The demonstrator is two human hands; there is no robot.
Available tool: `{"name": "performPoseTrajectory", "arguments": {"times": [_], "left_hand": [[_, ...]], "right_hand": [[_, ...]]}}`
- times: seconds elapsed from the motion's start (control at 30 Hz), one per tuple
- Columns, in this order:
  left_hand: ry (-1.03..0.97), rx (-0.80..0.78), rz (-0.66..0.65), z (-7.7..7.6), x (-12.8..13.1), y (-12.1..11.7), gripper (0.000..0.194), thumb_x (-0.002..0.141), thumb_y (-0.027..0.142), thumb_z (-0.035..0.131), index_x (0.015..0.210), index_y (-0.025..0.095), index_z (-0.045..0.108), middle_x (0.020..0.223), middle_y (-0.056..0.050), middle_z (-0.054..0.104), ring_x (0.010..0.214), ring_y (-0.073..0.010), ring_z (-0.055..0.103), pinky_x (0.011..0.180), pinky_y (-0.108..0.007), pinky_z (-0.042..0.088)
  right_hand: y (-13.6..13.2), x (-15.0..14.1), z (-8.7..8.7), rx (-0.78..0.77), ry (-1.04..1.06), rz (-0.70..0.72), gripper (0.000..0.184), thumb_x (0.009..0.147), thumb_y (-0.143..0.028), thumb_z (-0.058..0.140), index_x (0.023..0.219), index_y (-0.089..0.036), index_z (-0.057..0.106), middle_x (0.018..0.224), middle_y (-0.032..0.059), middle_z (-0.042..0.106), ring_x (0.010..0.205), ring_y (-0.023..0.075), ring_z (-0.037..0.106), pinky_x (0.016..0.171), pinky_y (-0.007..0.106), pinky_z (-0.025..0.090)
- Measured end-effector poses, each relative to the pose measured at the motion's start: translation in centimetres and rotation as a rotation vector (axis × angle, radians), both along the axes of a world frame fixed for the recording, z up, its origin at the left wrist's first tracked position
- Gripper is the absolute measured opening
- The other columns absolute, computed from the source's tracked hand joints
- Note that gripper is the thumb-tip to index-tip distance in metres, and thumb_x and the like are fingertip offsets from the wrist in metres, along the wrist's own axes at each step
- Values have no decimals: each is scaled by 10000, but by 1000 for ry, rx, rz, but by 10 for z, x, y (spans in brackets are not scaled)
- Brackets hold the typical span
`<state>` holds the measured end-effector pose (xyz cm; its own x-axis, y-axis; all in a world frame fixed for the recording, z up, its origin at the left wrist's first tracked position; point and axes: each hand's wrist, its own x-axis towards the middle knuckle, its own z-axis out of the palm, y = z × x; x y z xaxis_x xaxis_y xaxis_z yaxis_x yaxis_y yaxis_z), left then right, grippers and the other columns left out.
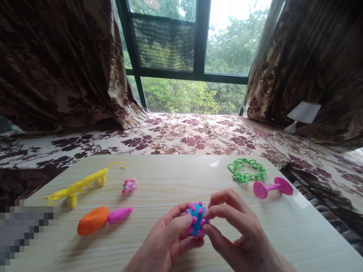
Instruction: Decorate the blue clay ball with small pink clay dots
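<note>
A blue clay ball [200, 222] studded with small pink dots rests in the fingers of my left hand [172, 230], the thumb pressing on its near left side. My right hand [241, 226] comes in from the right, thumb and index finger closed in a pinch at the ball's right side. Between those fingertips a pink clay dot [208, 222] partly shows against the ball. Both hands are a little above the table, and the ball's underside is hidden by my left fingers.
On the pale wooden table [159, 170] lie a yellow clay animal [85, 183], a small pink cluster [129, 185], an orange clay piece [93, 221] with a magenta end [120, 215], a green chain ring [246, 177] and a pink dumbbell shape [272, 188]. A lamp [304, 112] stands back right.
</note>
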<state>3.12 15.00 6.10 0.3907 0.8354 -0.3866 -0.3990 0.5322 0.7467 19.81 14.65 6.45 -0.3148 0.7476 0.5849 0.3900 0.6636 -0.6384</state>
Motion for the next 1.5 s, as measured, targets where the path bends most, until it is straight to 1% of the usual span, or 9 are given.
{"name": "performPoseTrajectory", "arguments": {"times": [0.17,0.3,0.53,0.63,0.8,0.97,1.13,1.33,1.5], "left_hand": [[-23,9,27,1,0,-3,272,742,261,600,997,169,578,1040,-91,608,925,-215,580,872,-381,429],[-4,42,63,-3,-1,-2,310,710,245,635,1004,173,567,1028,-79,600,961,-227,571,894,-389,423],[223,237,144,-18,3,2,370,651,208,698,979,217,526,952,-34,626,807,-152,605,758,-270,456],[238,299,134,-24,4,2,387,659,236,697,995,224,506,956,-47,638,830,-158,600,767,-284,453],[287,389,125,-29,4,0,376,670,258,692,995,223,507,964,-66,643,921,-202,585,823,-342,445],[325,439,184,-29,4,-1,372,665,235,684,998,213,520,964,-67,641,928,-215,589,829,-351,463],[549,640,235,-26,6,-4,364,704,208,638,1032,241,483,998,-42,600,935,-185,587,849,-325,478],[660,838,208,-22,6,-5,321,720,165,591,1019,253,510,1002,-17,553,907,-157,590,842,-283,499],[663,874,214,-24,5,-5,328,715,147,577,1021,256,527,1007,-12,532,907,-152,583,825,-268,507]], "right_hand": [[2,0,-4,25,-45,-32,129,742,-115,597,854,-178,584,836,50,514,797,174,509,698,317,441],[4,1,-5,45,-68,-34,130,769,-93,565,867,-174,594,837,52,520,787,167,500,692,313,432],[6,7,-2,35,-67,-69,176,774,-100,573,926,-186,591,919,58,510,855,170,499,744,317,426],[5,6,-3,22,-88,-45,166,772,-108,572,914,-190,593,914,56,509,852,171,497,739,317,427],[3,0,-7,27,-119,-26,146,773,-111,565,891,-192,597,870,55,523,811,174,496,711,322,428],[3,2,-7,26,-112,-31,169,781,-94,545,896,-206,598,874,51,529,810,173,497,713,325,428],[4,6,-4,17,-72,-67,166,776,-126,576,927,-195,587,915,57,515,856,176,503,740,318,432],[5,3,-5,22,-112,-61,133,773,-141,586,898,-184,597,887,58,514,829,175,498,721,322,428],[7,1,-7,35,-146,-44,132,784,-105,551,878,-181,603,861,55,516,801,169,485,699,317,422]]}}
